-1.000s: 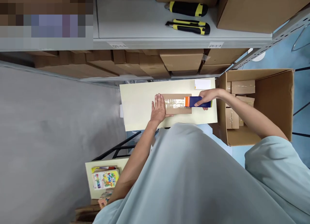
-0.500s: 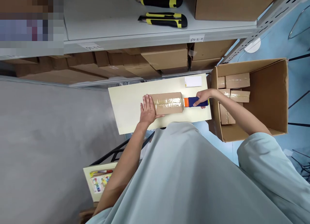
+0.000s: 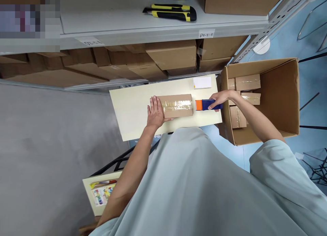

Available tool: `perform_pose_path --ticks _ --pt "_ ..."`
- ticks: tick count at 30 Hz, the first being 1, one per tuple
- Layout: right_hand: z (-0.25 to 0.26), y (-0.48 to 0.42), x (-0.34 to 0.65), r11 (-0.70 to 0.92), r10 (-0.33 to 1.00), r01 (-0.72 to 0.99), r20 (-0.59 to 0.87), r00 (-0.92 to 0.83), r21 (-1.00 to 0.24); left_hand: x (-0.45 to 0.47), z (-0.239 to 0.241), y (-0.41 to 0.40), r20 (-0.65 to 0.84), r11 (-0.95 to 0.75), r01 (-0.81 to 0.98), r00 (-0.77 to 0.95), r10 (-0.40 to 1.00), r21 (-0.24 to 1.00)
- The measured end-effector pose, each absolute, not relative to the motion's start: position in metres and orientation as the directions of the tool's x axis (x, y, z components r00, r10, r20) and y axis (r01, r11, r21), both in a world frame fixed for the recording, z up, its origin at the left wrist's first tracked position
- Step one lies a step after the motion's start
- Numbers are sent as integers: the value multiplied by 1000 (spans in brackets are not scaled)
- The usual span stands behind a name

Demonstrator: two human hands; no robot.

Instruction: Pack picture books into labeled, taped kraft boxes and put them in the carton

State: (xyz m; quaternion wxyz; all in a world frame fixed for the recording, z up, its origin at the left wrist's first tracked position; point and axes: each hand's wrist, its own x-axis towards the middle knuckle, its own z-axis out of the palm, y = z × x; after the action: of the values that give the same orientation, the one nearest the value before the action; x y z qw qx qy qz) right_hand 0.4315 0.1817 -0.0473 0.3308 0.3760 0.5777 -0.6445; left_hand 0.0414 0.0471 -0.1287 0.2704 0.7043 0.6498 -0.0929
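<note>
A small brown cardboard box (image 3: 178,106) with clear tape along its top lies on a pale cream table (image 3: 133,110). My left hand (image 3: 154,112) rests flat on the box's left end, fingers stretched out. My right hand (image 3: 219,99) grips the blue handle of a blue and orange tape dispenser (image 3: 204,105), which sits on the table just right of the box, a small gap between them.
A white card (image 3: 202,82) lies at the table's far right corner. An open carton (image 3: 278,93) holding several taped boxes stands to the right. Shelving behind holds brown boxes and two yellow-black utility knives (image 3: 171,12). A low surface with colourful packs (image 3: 102,194) is at lower left.
My right hand has drawn the tape dispenser rightward off the box's end; a gap now shows between them. The left hand stays on the box.
</note>
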Motion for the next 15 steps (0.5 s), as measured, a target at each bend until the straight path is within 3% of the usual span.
perform_pose_path --ticks 6,15 --pt "-57 184 428 -66 5 893 -895 -446 -445 40 -132 47 -472 -12 957 153 868 288" --pt "-49 152 393 -176 137 946 -958 -250 -272 40 -136 44 -422 -7 936 165 892 352"
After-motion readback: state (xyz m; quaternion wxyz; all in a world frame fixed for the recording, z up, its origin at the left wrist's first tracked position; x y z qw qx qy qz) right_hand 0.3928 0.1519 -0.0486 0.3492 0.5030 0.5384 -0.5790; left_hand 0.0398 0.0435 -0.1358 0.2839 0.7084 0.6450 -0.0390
